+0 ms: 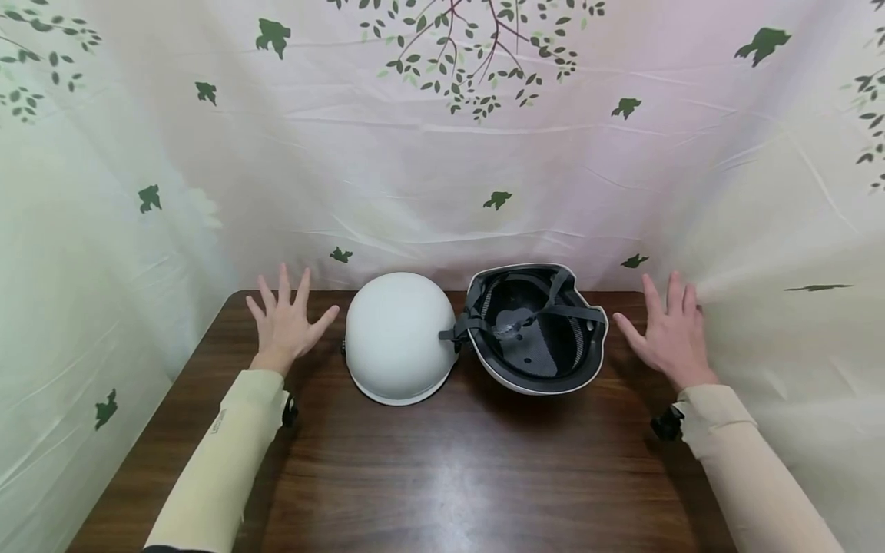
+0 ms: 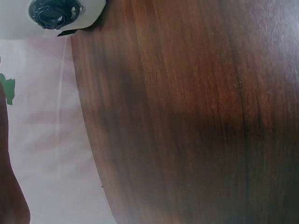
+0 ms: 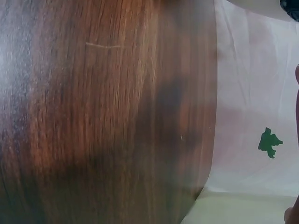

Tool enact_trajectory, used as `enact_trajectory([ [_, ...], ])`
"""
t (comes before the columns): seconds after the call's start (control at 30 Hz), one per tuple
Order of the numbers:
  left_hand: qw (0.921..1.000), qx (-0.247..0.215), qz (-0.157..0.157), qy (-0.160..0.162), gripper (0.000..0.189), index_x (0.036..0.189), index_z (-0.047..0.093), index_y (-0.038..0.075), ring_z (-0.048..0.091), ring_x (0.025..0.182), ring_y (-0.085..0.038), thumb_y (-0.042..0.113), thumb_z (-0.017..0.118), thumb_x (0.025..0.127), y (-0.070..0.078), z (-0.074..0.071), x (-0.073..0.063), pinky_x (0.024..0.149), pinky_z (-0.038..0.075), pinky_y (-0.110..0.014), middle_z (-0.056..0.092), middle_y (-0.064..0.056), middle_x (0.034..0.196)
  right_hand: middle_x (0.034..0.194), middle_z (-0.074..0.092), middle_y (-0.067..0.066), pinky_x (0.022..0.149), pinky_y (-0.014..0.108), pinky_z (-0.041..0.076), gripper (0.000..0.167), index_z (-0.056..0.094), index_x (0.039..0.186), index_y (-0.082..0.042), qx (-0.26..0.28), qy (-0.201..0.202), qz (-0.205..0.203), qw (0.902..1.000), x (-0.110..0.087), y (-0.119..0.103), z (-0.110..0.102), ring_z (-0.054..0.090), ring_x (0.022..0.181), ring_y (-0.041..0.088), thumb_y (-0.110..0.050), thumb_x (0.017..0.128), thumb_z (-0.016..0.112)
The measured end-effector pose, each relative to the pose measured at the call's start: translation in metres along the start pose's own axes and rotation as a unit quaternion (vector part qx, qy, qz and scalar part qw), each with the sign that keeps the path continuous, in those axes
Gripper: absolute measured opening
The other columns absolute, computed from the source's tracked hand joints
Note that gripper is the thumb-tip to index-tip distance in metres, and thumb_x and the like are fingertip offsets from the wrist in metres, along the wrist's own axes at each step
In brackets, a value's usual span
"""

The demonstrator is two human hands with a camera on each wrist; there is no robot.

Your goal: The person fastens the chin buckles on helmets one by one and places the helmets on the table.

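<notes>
Two white helmets are side by side at the back of the brown table. The left helmet (image 1: 401,334) sits dome up, with a black round knob (image 2: 53,13) on its side seen in the left wrist view. Its neighbour, the right helmet (image 1: 528,361), lies dome down and shows black padding and dark chin straps (image 1: 553,307). My left hand (image 1: 285,322) is spread wide, left of the dome-up helmet and apart from it. To the right of the upturned helmet, my right hand (image 1: 667,334) is also spread and touches neither helmet.
The wood-grain table (image 1: 456,476) reaches back to a pale curtain (image 1: 429,177) printed with leaves and green birds, which also hangs along both sides. A black wrist device (image 1: 667,424) shows at the right cuff, another (image 1: 290,411) at the left.
</notes>
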State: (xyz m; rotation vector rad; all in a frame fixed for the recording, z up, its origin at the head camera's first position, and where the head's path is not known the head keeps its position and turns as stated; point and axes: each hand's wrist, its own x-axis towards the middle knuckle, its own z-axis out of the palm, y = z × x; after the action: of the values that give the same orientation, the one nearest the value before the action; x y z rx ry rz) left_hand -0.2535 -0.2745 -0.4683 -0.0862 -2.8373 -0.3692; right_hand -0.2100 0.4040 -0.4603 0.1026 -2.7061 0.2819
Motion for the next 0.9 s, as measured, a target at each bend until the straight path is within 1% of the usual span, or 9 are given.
enact_trajectory([
  [0.1, 0.9991, -0.036, -0.006, 0.023, 0.099, 0.171, 0.008, 0.024, -0.018, 0.154, -0.056, 0.081, 0.04, 0.097, 0.008, -0.003, -0.002, 0.116, -0.004, -0.082, -0.012, -0.018, 0.175, 0.169, 0.007, 0.037, 0.111, 0.077, 0.021, 0.087, 0.018, 0.169, -0.012, 0.013, 0.005, -0.003, 0.9999, 0.001, -0.003, -0.001, 0.013, 0.149, 0.063, -0.056, 0.102, 0.054],
  [0.2, 0.9924, -0.1, 0.001, 0.072, 0.093, 0.17, 0.018, 0.019, -0.003, 0.157, -0.056, 0.071, 0.048, 0.099, 0.028, -0.008, -0.007, 0.12, 0.008, -0.078, -0.001, -0.021, 0.175, 0.168, 0.011, 0.036, 0.115, 0.075, 0.019, 0.082, 0.02, 0.168, -0.012, 0.054, 0.005, 0.003, 0.9985, 0.004, -0.01, -0.005, 0.015, 0.15, 0.061, -0.053, 0.105, 0.051],
  [0.33, 0.97, -0.194, 0.036, 0.143, 0.079, 0.163, 0.038, 0.011, 0.028, 0.153, -0.053, 0.054, 0.058, 0.1, 0.064, -0.011, -0.016, 0.117, 0.03, -0.072, 0.021, -0.024, 0.171, 0.17, 0.016, 0.032, 0.119, 0.073, 0.017, 0.074, 0.024, 0.168, -0.012, 0.124, 0.011, 0.002, 0.9922, 0.011, -0.027, -0.014, 0.018, 0.152, 0.058, -0.046, 0.108, 0.051],
  [0.47, 0.9441, -0.261, 0.071, 0.189, 0.068, 0.153, 0.051, 0.002, 0.043, 0.146, -0.046, 0.041, 0.062, 0.099, 0.099, -0.012, -0.023, 0.116, 0.037, -0.065, 0.041, -0.026, 0.161, 0.166, 0.028, 0.031, 0.121, 0.07, 0.021, 0.066, 0.034, 0.164, -0.008, 0.159, 0.034, -0.033, 0.9861, 0.017, -0.05, -0.022, 0.028, 0.149, 0.057, -0.036, 0.107, 0.055],
  [0.53, 0.9316, -0.29, 0.088, 0.201, 0.061, 0.147, 0.056, -0.001, 0.05, 0.139, -0.043, 0.037, 0.062, 0.099, 0.115, -0.012, -0.026, 0.113, 0.042, -0.06, 0.051, -0.025, 0.153, 0.163, 0.035, 0.03, 0.12, 0.069, 0.023, 0.064, 0.039, 0.161, -0.006, 0.167, 0.05, -0.053, 0.9832, 0.02, -0.061, -0.026, 0.032, 0.147, 0.057, -0.032, 0.106, 0.058],
  [0.63, 0.9158, -0.33, 0.114, 0.198, 0.049, 0.138, 0.063, -0.002, 0.065, 0.113, -0.038, 0.031, 0.058, 0.103, 0.138, -0.011, -0.031, 0.094, 0.054, -0.051, 0.063, -0.022, 0.136, 0.159, 0.041, 0.029, 0.117, 0.069, 0.027, 0.06, 0.045, 0.157, -0.004, 0.177, 0.065, -0.086, 0.9783, 0.023, -0.078, -0.032, 0.037, 0.143, 0.056, -0.027, 0.104, 0.062],
  [0.73, 0.9039, -0.368, 0.13, 0.175, 0.041, 0.134, 0.066, -0.001, 0.069, 0.091, -0.032, 0.025, 0.053, 0.106, 0.161, -0.011, -0.038, 0.075, 0.058, -0.045, 0.068, -0.018, 0.126, 0.156, 0.047, 0.025, 0.116, 0.067, 0.032, 0.058, 0.049, 0.155, -0.004, 0.183, 0.071, -0.116, 0.9737, 0.024, -0.097, -0.037, 0.041, 0.142, 0.052, -0.022, 0.102, 0.066],
  [0.83, 0.8985, -0.395, 0.139, 0.132, 0.04, 0.136, 0.065, 0.0, 0.072, 0.09, -0.029, 0.024, 0.051, 0.107, 0.182, -0.014, -0.044, 0.076, 0.061, -0.045, 0.069, -0.015, 0.128, 0.153, 0.052, 0.023, 0.113, 0.067, 0.036, 0.057, 0.051, 0.153, -0.005, 0.185, 0.07, -0.146, 0.9693, 0.026, -0.116, -0.041, 0.046, 0.14, 0.047, -0.017, 0.1, 0.069],
  [0.9, 0.8974, -0.409, 0.141, 0.087, 0.042, 0.141, 0.062, 0.002, 0.073, 0.089, -0.026, 0.027, 0.05, 0.109, 0.195, -0.015, -0.046, 0.079, 0.061, -0.043, 0.067, -0.014, 0.13, 0.15, 0.056, 0.022, 0.109, 0.066, 0.041, 0.057, 0.053, 0.152, -0.004, 0.19, 0.068, -0.163, 0.9658, 0.027, -0.128, -0.042, 0.051, 0.135, 0.044, -0.014, 0.099, 0.07],
])
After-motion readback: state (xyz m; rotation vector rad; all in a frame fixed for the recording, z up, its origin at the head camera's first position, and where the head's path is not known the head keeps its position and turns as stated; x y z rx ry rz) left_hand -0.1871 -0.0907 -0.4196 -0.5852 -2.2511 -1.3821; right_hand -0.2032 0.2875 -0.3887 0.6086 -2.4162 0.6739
